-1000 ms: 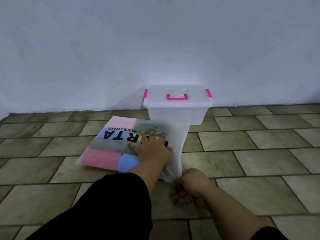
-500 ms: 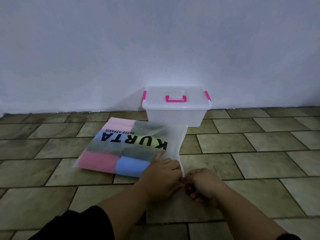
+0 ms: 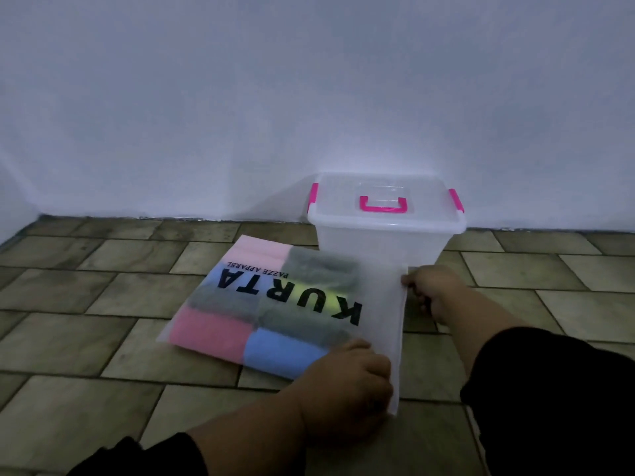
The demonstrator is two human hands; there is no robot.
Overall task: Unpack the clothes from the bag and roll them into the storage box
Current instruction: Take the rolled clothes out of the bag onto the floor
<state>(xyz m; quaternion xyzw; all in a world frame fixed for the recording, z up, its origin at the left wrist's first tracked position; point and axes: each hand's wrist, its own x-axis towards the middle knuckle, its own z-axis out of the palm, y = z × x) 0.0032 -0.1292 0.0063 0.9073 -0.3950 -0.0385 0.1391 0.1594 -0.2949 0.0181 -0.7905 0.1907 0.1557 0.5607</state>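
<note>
A frosted plastic bag printed "KURTA" lies flat on the tiled floor. Folded clothes in pink, blue, grey and yellow show through it. My left hand grips the bag's near corner at its open right edge. My right hand pinches the far end of that same edge, close to the box. The clear storage box with pink handle and latches stands against the wall behind the bag, its lid on.
A white wall runs along the back of the olive tiled floor. My black sleeves reach in from the bottom left and right.
My right hand has slid from the bag's near corner along the open edge to its far end. My left hand stays on the near corner.
</note>
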